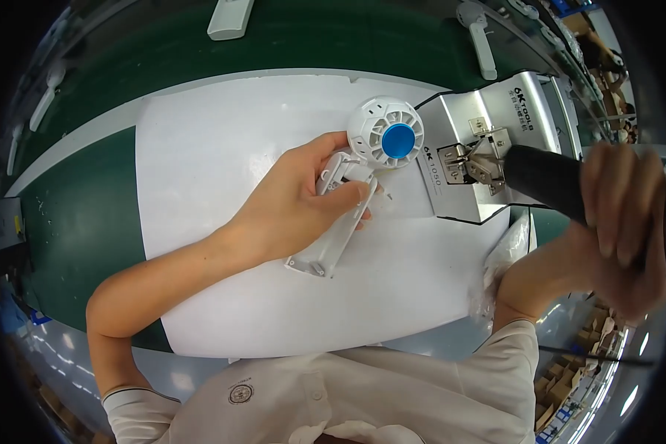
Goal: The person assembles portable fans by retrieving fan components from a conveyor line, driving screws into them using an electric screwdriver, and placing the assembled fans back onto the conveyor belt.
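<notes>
The left hand [296, 196] grasps a white handle [337, 233] over the white sheet [392, 296], the handle's long axis running away and slightly rightward; the right hand [621, 211], farther from it, clenches a black tool [547, 177] (the front end overlaps the silver machine [451, 122]); at the handle's far end lies a round white head [364, 122], just beside the machine.

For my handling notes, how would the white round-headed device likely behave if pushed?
The white device is probably stiff, given its moulded look. It may feel light: its handle looks partly hollow. Its wide head could make it pivot.
</notes>
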### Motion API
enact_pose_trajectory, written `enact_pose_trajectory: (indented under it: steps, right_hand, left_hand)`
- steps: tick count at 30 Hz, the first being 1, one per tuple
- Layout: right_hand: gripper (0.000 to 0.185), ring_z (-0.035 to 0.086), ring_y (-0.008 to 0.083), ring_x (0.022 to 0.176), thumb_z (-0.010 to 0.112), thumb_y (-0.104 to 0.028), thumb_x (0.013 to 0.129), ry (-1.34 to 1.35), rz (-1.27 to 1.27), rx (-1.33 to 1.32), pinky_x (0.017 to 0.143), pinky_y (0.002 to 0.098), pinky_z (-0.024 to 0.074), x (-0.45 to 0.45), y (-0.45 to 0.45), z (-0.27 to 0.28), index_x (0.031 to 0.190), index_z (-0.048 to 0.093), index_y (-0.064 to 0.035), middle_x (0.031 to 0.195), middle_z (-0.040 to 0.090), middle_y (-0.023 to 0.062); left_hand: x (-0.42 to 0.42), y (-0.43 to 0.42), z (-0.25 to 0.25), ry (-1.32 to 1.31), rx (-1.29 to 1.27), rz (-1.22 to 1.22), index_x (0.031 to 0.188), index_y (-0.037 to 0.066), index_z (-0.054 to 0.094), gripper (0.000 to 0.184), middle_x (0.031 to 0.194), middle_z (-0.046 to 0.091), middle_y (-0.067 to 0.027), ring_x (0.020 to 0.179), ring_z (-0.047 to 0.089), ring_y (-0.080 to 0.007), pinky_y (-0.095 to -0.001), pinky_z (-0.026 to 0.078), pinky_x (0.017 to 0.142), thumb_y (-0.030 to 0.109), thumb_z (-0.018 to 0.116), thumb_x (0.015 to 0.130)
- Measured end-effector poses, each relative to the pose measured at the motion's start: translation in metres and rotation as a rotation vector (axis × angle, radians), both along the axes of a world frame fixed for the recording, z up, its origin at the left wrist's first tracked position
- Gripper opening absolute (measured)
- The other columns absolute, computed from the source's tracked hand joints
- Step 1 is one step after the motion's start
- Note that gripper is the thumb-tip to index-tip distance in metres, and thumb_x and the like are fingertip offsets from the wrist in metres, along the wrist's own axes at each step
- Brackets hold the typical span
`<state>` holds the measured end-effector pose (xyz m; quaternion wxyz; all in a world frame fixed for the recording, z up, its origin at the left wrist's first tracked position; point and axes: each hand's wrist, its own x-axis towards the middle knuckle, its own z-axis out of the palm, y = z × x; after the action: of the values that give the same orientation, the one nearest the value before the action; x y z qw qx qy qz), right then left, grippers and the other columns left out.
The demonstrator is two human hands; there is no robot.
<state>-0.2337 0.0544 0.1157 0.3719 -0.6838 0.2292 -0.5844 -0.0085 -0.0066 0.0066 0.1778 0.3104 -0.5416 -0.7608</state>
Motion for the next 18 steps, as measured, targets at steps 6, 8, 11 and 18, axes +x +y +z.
enact_pose_trajectory:
  steps: [6, 8, 11, 18]
  right_hand:
    - [0.025, 0.056, 0.0057, 0.048, 0.078, -0.017, 0.077, -0.01, 0.077, 0.04, 0.048, 0.0196, 0.0472, 0.001, -0.01, -0.003, 0.09, 0.058, -0.0167, 0.061, 0.062, -0.0071]
    - [0.025, 0.056, 0.0056, 0.049, 0.078, -0.018, 0.077, 0.011, 0.148, 0.021, 0.049, 0.0195, 0.0475, 0.012, -0.01, -0.007, 0.091, 0.058, -0.0168, 0.061, 0.062, -0.0071]
    - [0.025, 0.057, 0.0054, 0.05, 0.078, -0.018, 0.078, 0.054, 0.194, -0.017, 0.049, 0.0193, 0.048, 0.022, -0.014, -0.018, 0.092, 0.058, -0.017, 0.063, 0.063, -0.0071]
    - [0.026, 0.058, 0.0049, 0.053, 0.078, -0.02, 0.079, 0.089, 0.204, -0.018, 0.051, 0.019, 0.049, 0.028, -0.015, -0.023, 0.096, 0.058, -0.0173, 0.065, 0.064, -0.0072]
  left_hand:
    - [-0.001, -0.002, -0.004, 0.015, -0.097, -0.027, 0.126, -0.002, 0.058, 0.033, 0.099, 0.069, -0.0099, 0.08, 0.067, -0.015, -0.0245, 0.053, 0.071, 0.003, 0.06, 0.093]
    - [-0.003, 0.001, -0.009, 0.007, -0.157, -0.04, 0.124, -0.002, 0.06, 0.033, 0.093, 0.069, -0.0104, 0.08, 0.066, -0.0158, -0.0258, 0.051, 0.07, 0.003, 0.058, 0.091]
    - [-0.007, 0.001, -0.012, 0.013, -0.148, -0.044, 0.123, -0.002, 0.06, 0.033, 0.091, 0.069, -0.0099, 0.077, 0.064, -0.0156, -0.0258, 0.05, 0.068, 0.003, 0.058, 0.09]
    - [-0.006, 0.001, -0.013, -0.027, -0.176, -0.025, 0.119, -0.002, 0.062, 0.031, 0.088, 0.069, -0.0089, 0.068, 0.056, -0.0147, -0.0262, 0.046, 0.063, 0.005, 0.059, 0.089]
